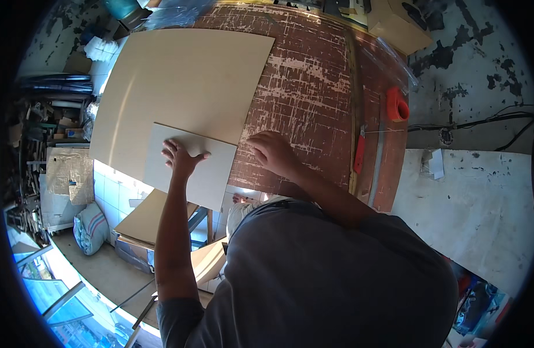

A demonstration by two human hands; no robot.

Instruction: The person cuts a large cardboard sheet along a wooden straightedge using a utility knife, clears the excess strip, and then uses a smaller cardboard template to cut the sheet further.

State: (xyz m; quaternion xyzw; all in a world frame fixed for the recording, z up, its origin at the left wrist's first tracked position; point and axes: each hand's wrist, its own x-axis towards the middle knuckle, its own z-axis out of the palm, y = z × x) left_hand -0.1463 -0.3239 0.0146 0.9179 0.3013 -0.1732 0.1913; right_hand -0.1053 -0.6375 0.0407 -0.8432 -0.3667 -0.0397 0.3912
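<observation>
A small pale grey board lies on the lower right part of a large tan sheet, reaching past its near edge. On that board rests my left hand, fingers spread and thumb out to the right. My right hand is just right of the small board's far right corner, over the worn brown tabletop. Its fingers are bent and drawn together; whatever may be between them is hidden.
A red-handled tool and an orange-red tape dispenser lie toward the table's right side, beside a long metal strip. A cardboard box stands at the far right. More tan boards are stacked below left.
</observation>
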